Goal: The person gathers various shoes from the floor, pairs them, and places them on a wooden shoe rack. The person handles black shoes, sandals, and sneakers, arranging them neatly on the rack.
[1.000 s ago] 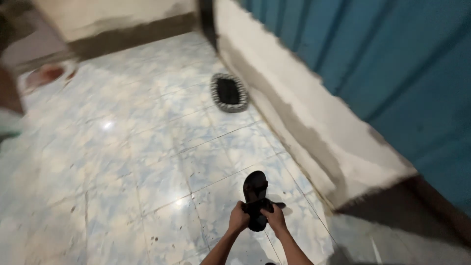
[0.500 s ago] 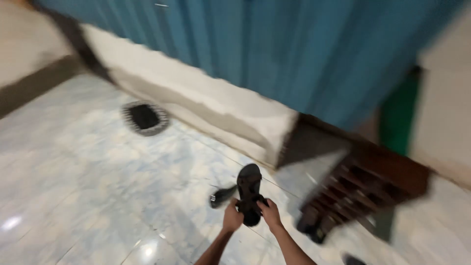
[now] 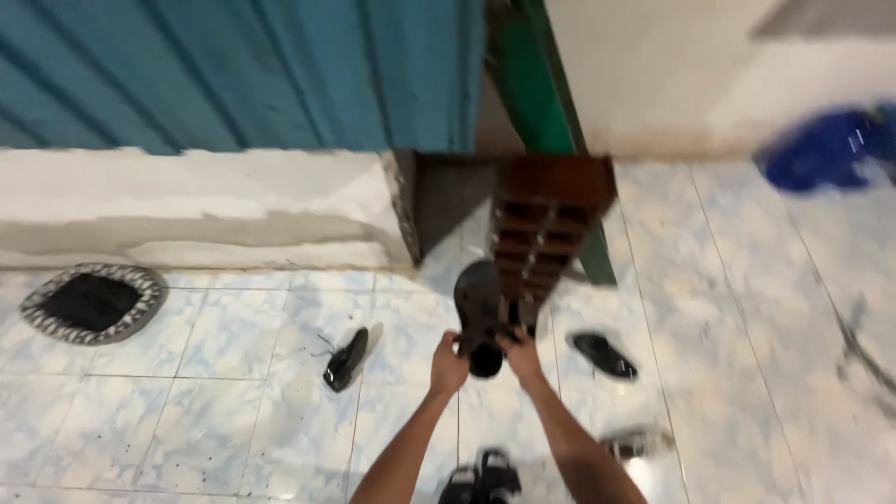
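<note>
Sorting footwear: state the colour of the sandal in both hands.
Black sandal, seen in the head view.

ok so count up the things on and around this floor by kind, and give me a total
Black sandals held in the hands: 1
Footwear on the floor: 4
Wooden racks: 1
Oval mats: 1
Blurred blue things: 1
Total: 8

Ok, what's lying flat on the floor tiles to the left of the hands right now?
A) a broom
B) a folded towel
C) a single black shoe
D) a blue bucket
C: a black shoe lies on the tiles left of the left hand, while both hands hold a black sandal.
</note>
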